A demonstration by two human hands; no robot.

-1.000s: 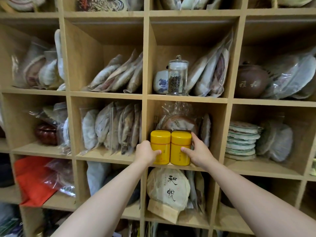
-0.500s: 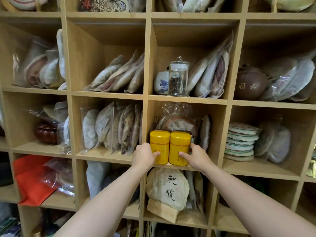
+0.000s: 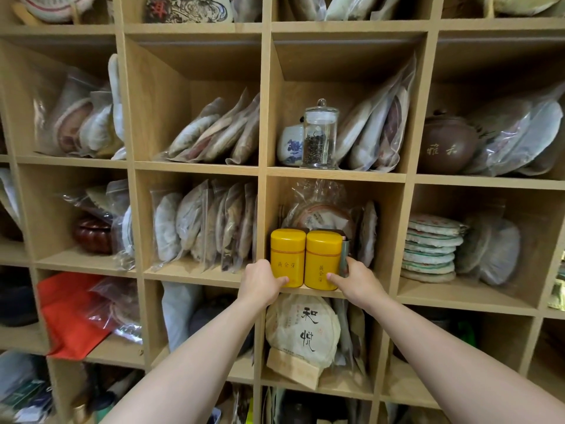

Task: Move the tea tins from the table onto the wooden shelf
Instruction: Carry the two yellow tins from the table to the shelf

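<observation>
Two yellow tea tins stand upright side by side at the front edge of a middle cubby of the wooden shelf [image 3: 333,179]. My left hand [image 3: 263,281] holds the left tin [image 3: 287,255] low on its side, thumb across its front. My right hand [image 3: 354,281] grips the right tin [image 3: 322,258] at its base, thumb on the front, fingers round its right side. A dark grey-green tin [image 3: 344,258] shows just behind the right tin. Bagged tea cakes [image 3: 324,215] fill the back of this cubby.
Neighbouring cubbies hold bagged tea cakes [image 3: 214,221], a glass jar of leaves [image 3: 319,136], a blue-and-white pot [image 3: 290,145], a brown clay teapot [image 3: 446,145] and stacked cakes [image 3: 431,249]. A wrapped cake on a stand [image 3: 302,332] sits below. A red bag [image 3: 70,310] lies lower left.
Both hands have slid down the tins towards their bases, and the tins have settled slightly deeper onto the shelf board. The view has shifted a little.
</observation>
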